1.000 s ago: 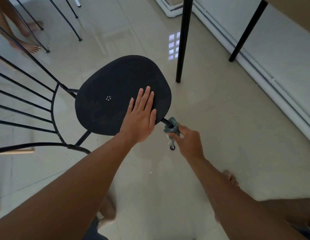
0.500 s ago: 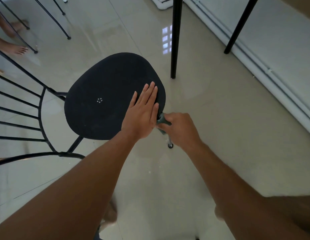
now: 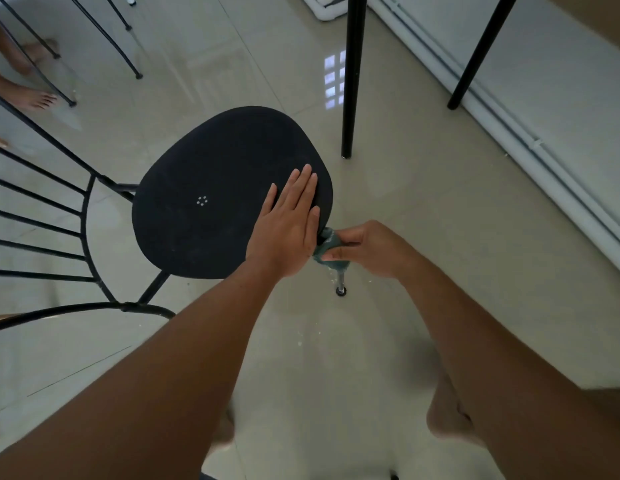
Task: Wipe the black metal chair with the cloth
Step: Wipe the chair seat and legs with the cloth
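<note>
The black metal chair (image 3: 204,188) stands in front of me, its rounded seat facing up and its wire backrest fanning out to the left. My left hand (image 3: 287,223) lies flat on the seat's near right edge, fingers together. Just right of it, my right hand (image 3: 367,247) is closed around a grey-green cloth (image 3: 327,249), which wraps the top of the chair's front right leg (image 3: 341,282). Most of that leg is hidden by the cloth and my hands; only its foot shows on the floor.
A black table leg (image 3: 350,77) stands just beyond the seat and another (image 3: 481,53) near the white wall base on the right. More thin chair legs (image 3: 104,36) and another person's bare feet (image 3: 31,98) are at the far left. My own foot (image 3: 447,417) rests on the glossy tile.
My right hand has slid the cloth up the chair leg, from near mid-leg to just under the seat edge. The left hand stays pressed flat on the seat.
</note>
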